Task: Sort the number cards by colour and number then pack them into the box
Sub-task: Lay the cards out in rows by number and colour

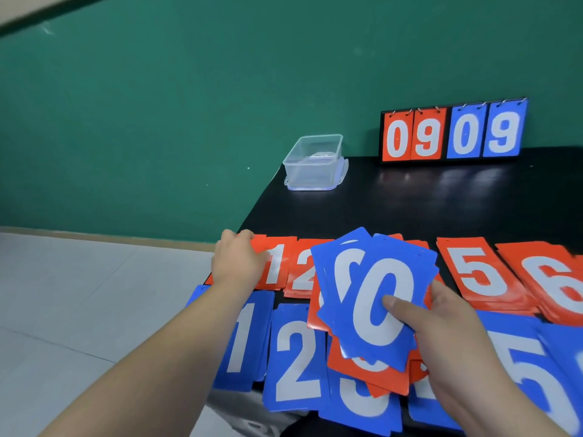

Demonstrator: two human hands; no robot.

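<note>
The right hand (pixel 448 329) grips a fanned stack of blue and red plastic number cards (pixel 378 298), with a blue 0 on top. The left hand (pixel 236 263) lies palm down on the leftmost red pile (pixel 260 242); whether it grips cannot be told. Sorted red piles (pixel 476 272) and blue piles (pixel 296 357) surround both hands. The clear plastic box (pixel 312 162) stands well beyond the left hand.

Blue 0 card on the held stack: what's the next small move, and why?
Probably lay the blue 0 card from the right hand at the left end of the blue row, beside the blue 1 pile: piles rise in number rightward, and the left hand is at the red row's left end.
</note>
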